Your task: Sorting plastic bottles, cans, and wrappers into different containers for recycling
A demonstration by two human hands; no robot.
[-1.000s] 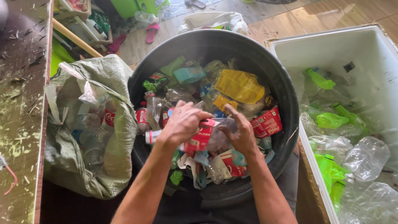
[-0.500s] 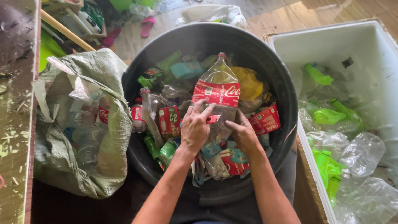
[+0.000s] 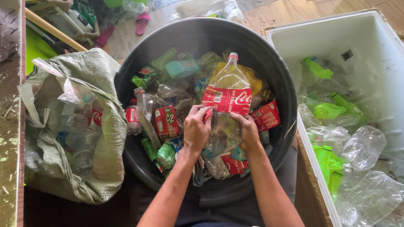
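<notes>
On a wooden plank floor (image 3: 273, 12) stands a big round black plastic tub (image 3: 269, 63) heaped with crushed bottles. Over the heap, both hands hold up a flattened clear plastic bottle with a red label (image 3: 227, 90), cap pointing away. The left hand (image 3: 196, 128) has its fingers curled shut, pinching the label's lower left edge; the right hand (image 3: 248, 131) grips the bottle's lower right side. A greyish-green woven sack (image 3: 101, 138) of bottles sits left; a white plastic bin (image 3: 370, 46) of clear and green bottles, right.
</notes>
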